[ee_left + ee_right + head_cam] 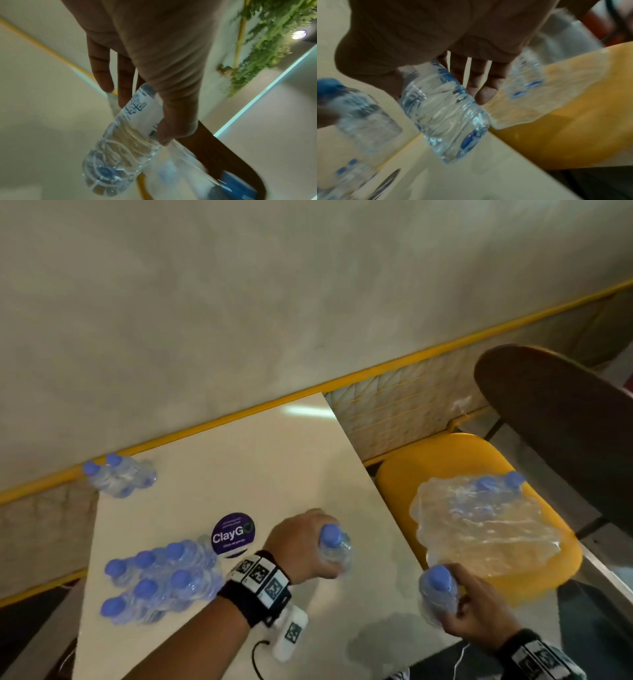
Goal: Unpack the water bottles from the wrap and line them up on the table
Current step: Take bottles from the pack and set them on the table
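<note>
Starting at the far left of the cream tabletop (212, 481), a small cluster of clear plastic water bottles with blue caps (120, 475) stands at the back corner, well left of the round purple sticker (233, 534). Just left of that sticker and nearer the camera stands the main group of blue-capped bottles (161, 577), two rough rows packed cap to cap, which looks like the line-up being built.

Right of the sticker, the left hand (301, 546) comes in with its fingers curled around the body of one clear bottle (335, 547), cap up and tilted a little. The left wrist view shows thumb and fingers on the labelled middle (142, 109), base hanging free. I'd judge it's held by the waist so the base can be set down flat beside the rows.

Further right of the sticker, over the tabletop's near right edge, the right hand (479, 607) clasps a second clear bottle (438, 590) the same way, cap up, base clear of the surface.

Far right of the sticker, off the tabletop, the crumpled clear plastic wrap (479, 522) sits on a yellow chair seat (445, 453), with a few blue caps showing at its far end. Parked there, it likely keeps the tabletop free for lining up.
</note>
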Motion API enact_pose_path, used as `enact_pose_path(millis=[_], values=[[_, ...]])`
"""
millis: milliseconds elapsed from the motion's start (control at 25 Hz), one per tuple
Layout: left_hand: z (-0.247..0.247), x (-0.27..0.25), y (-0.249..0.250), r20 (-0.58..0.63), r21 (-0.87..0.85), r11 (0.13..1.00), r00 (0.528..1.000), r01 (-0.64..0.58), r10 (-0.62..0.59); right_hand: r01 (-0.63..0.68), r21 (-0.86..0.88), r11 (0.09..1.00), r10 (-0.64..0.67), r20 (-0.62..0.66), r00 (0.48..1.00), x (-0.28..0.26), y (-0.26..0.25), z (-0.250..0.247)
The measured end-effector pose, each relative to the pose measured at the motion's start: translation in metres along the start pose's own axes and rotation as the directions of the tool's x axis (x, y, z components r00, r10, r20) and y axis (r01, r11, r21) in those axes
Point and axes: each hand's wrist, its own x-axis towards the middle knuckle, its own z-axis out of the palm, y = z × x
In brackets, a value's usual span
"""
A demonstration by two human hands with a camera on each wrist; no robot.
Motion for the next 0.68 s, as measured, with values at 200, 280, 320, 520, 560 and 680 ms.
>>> enact_pose_path(millis=[200,280,320,520,560,680], values=[[-0.060,-0.035,-0.124,-0.033,0.245,0.929,0.960,0.276,-0.277,0.231,0.062,0.971,-0.240,0.259,0.936,0.040,-0.106,0.074],[-0.069,-0.044,-0.156,-0.031,0.277,0.899,0.939,0.338,-0.343,0.279,0.084,0.957,-0.291,0.328,0.899,0.064,-0.145,0.113],[-0.070,-0.046,-0.168,-0.025,0.289,0.892,0.934,0.348,-0.357,0.296,0.088,0.951,-0.308,0.342,0.888,0.074,-0.163,0.133],[-0.066,-0.049,-0.210,-0.028,0.250,0.879,0.911,0.405,-0.412,0.280,0.059,0.958,-0.283,0.325,0.902,0.115,-0.225,0.224],[-0.064,-0.049,-0.217,-0.018,0.241,0.884,0.913,0.400,-0.408,0.255,0.061,0.965,-0.261,0.320,0.911,0.119,-0.230,0.236],[-0.057,-0.049,-0.231,0.025,0.213,0.909,0.928,0.359,-0.372,0.187,0.057,0.981,-0.196,0.282,0.939,0.127,-0.236,0.261]])
